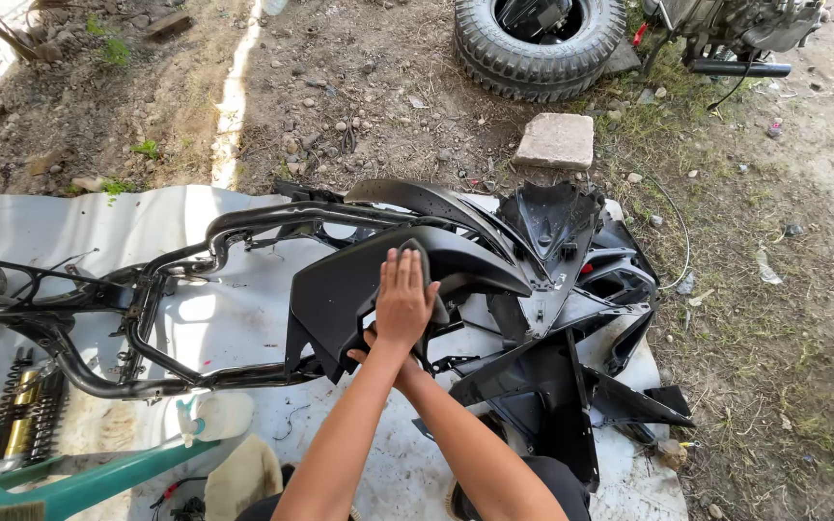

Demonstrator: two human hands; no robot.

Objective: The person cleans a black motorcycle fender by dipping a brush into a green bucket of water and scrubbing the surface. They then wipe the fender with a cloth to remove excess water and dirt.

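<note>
**Two hands on one black fairing panel**

Two bare hands meet on a black plastic fairing panel lying over a scooter frame. One hand lies flat on the panel, fingers straight and together, gripping nothing. The other hand sits just beneath it, mostly hidden; I cannot tell how far it is closed or whether it grips the panel's edge. The arms seem to cross, so which hand is left is uncertain.

Judging by the flat press, the panel could slip off the frame tubes or crack if weight bears on unsupported plastic.

Near the forearms lies one white sheet. To one side lie two shock absorbers. Just beyond the hands sits a heap of black body panels. Farther off lie one stone block and one tyre.
</note>
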